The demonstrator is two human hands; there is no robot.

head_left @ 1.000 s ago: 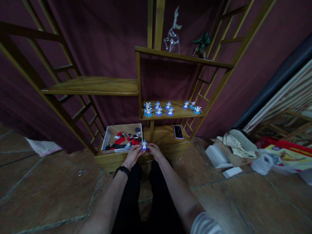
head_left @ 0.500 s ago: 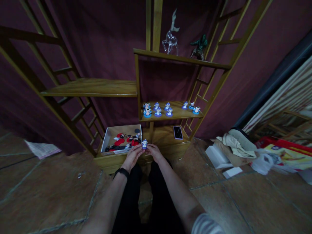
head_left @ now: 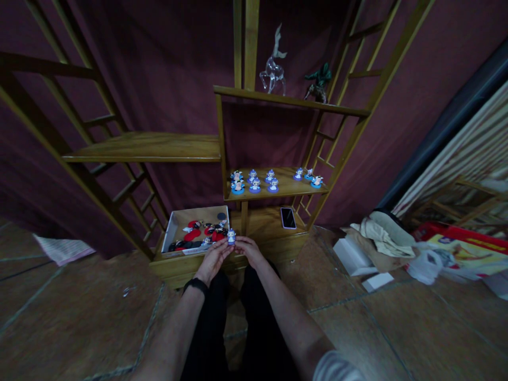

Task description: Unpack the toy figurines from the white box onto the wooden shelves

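Note:
A small purple and white figurine (head_left: 231, 237) is held upright between my two hands, just in front of the lower shelf. My left hand (head_left: 215, 258) pinches it from the left, and my right hand (head_left: 249, 248) grips its right side with the fingertips. Close behind my left hand, an open cardboard box (head_left: 170, 233) holds several red and black figurines (head_left: 193, 234). On the middle shelf (head_left: 288, 189) stand several similar purple figurines (head_left: 273, 185), with blue-based ones (head_left: 237, 187) at the left end and more (head_left: 316, 182) at the right end.
A phone (head_left: 288, 218) lies on the lower shelf. The upper shelf bears a clear glass deer (head_left: 273, 74) and a dark green statue (head_left: 318, 83). On the floor to the right are white boxes (head_left: 351, 257), a cloth (head_left: 377, 238) and a plastic bag (head_left: 426, 265).
The view has shifted slightly, so the shelves sit a little lower and further left. Both hands still hold the purple figurine in nearly the same place.

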